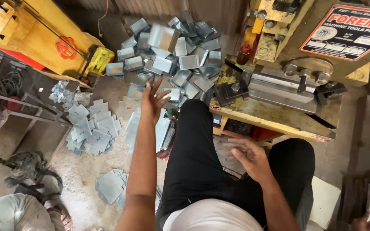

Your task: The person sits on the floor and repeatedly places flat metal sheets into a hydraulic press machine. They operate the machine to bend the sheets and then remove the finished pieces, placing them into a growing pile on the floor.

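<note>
The left hand (153, 102) is stretched forward, its grip wide open and empty, above the stack of flat sheet blanks (162, 130). Beyond its fingertips lies the heap of bent metal boxes (180, 60). The right hand (247, 157), blurred, looks open and holds nothing, just short of the press bench (275, 113). Sharp sheet edges could probably cut a bare palm.

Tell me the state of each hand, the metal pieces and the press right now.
left hand: open, fingers spread, empty, raised over the floor
right hand: open, blurred, empty, above the knee
bent metal boxes: heaped loose on the floor
flat metal blanks: in a loose stack
press: bed holds no piece
</note>
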